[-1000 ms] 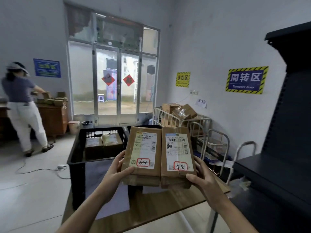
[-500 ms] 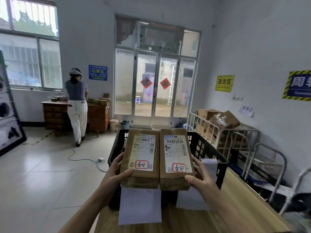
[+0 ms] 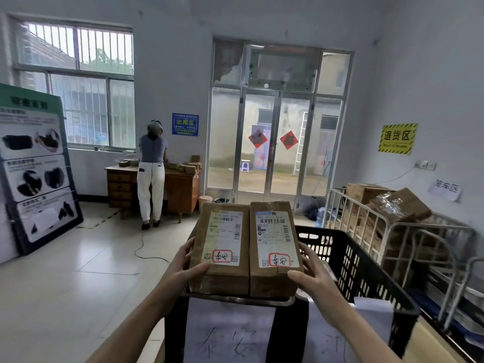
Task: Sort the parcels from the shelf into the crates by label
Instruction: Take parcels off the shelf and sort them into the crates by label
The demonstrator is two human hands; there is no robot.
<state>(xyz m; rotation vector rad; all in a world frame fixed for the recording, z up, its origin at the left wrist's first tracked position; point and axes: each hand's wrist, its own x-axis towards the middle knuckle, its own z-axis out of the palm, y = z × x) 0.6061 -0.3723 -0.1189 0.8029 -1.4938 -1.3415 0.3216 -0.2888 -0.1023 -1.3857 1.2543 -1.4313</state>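
Left hand (image 3: 180,268), right hand (image 3: 314,279) — fingers clamp two parcels (image 3: 248,247) over black crate (image 3: 366,273), probably.

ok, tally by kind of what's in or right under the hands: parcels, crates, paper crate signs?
Parcels held: 2, left parcel, right parcel
Black crates: 1 seen clearly
Paper signs on crate fronts: 2, left sign, right sign
Total: 5

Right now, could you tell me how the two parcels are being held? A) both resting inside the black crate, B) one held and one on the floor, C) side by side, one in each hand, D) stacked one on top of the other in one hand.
C: the left hand grips the left parcel and the right hand grips the right parcel, labels facing the camera, side by side above the black crate.
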